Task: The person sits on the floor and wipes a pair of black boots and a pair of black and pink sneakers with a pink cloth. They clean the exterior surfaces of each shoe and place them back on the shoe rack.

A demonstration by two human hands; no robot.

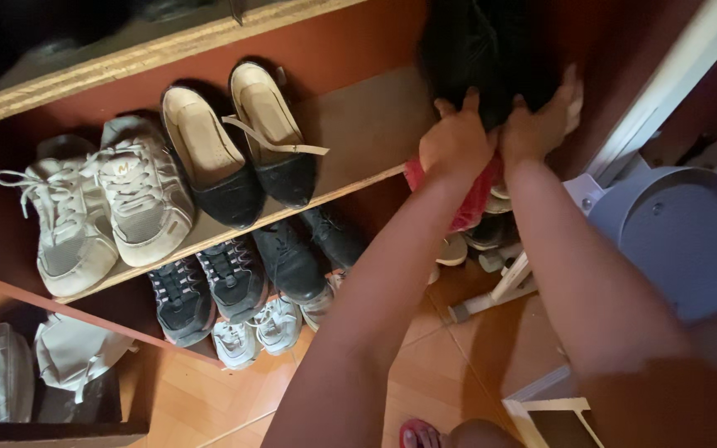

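Both hands press on a black bag (pixel 487 50) at the far right end of the wooden shelf (pixel 367 133): the left hand (pixel 456 143) has its grip clamped on the bag's lower edge, and the right hand (pixel 541 124) is clamped beside it. Left along the shelf stand black flat shoes (pixel 238 145) and white sneakers (pixel 97 207). Dark sneakers (pixel 234 282) sit below, above an orange tiled floor (pixel 209 398).
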